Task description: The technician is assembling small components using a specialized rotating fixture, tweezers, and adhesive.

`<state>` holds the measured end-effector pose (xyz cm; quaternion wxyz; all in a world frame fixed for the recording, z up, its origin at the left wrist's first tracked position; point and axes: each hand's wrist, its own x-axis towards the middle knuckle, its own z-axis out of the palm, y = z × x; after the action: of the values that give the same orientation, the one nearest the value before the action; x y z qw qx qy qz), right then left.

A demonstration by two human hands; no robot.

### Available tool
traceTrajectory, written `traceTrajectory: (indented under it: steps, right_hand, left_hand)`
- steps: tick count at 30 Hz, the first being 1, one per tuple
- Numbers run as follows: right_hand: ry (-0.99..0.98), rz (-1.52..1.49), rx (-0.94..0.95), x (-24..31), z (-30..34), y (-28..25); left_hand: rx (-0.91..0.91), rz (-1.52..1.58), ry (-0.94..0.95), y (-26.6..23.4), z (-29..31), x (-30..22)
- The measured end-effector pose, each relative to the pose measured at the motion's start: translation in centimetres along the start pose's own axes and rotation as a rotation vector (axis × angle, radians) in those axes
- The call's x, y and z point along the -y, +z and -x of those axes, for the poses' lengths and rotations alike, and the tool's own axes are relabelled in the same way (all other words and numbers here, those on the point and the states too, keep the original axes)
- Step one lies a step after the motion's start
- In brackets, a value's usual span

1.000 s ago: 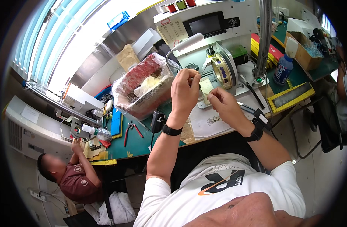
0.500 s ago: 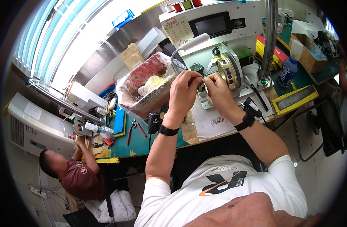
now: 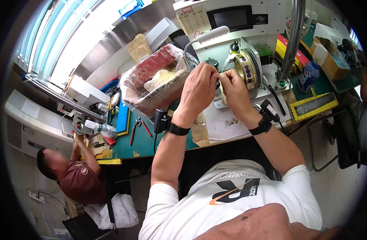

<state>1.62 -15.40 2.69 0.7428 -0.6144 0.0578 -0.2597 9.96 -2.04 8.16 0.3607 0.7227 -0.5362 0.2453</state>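
My left hand (image 3: 198,89) and my right hand (image 3: 236,93) are raised close together at the front of a white bench machine (image 3: 267,34). Both have thumb and forefinger pinched, the fingertips almost meeting. What lies between them is too small to make out. Just beyond the right hand is the machine's gold-coloured ring wheel (image 3: 247,72) with dark round spots. A white lamp (image 3: 212,35) on a bent neck hangs above the fingers. Under my right wrist, white paper (image 3: 221,130) bears a small heap of fine pieces (image 3: 231,122).
A plastic-lined box (image 3: 149,102) of thread-like scraps stands left of my hands. Red-handled pliers (image 3: 140,130) lie on the green bench. At right are a blue bottle (image 3: 307,76) and a yellow-edged tray (image 3: 314,106). Another person (image 3: 77,176) works at far left.
The view has shifted slightly, so the machine sits a little higher and further right. My two hands stay pinched near each other, the left one turned with its back more toward view.
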Motion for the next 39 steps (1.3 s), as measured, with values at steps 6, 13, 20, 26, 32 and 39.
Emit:
traceTrajectory:
  steps: [6,13,20,26,32,39]
  right_hand:
    - [0.037,-0.007,0.005,0.3,0.0,-0.1]
    - [0.055,-0.057,-0.014,0.4,0.0,0.3]
    - [-0.022,0.048,-0.049,-0.3,-0.5,0.2]
    - [-0.099,0.103,-0.064,-1.0,-0.7,0.5]
    - [-0.101,0.086,-0.086,-1.1,-0.7,0.4]
    - [-0.136,0.325,-0.111,-0.1,-0.9,0.4]
  left_hand:
    - [0.028,0.005,-0.048,0.1,0.3,0.0]
    - [-0.058,0.025,-0.075,0.6,0.7,-0.1]
    - [-0.206,0.152,-0.196,1.3,1.8,0.3]
    - [-0.593,0.222,-0.517,3.7,5.5,1.3]
    - [-0.197,1.049,-0.87,5.2,7.5,0.7]
    - [-0.229,1.221,-0.881,4.7,7.4,1.6]
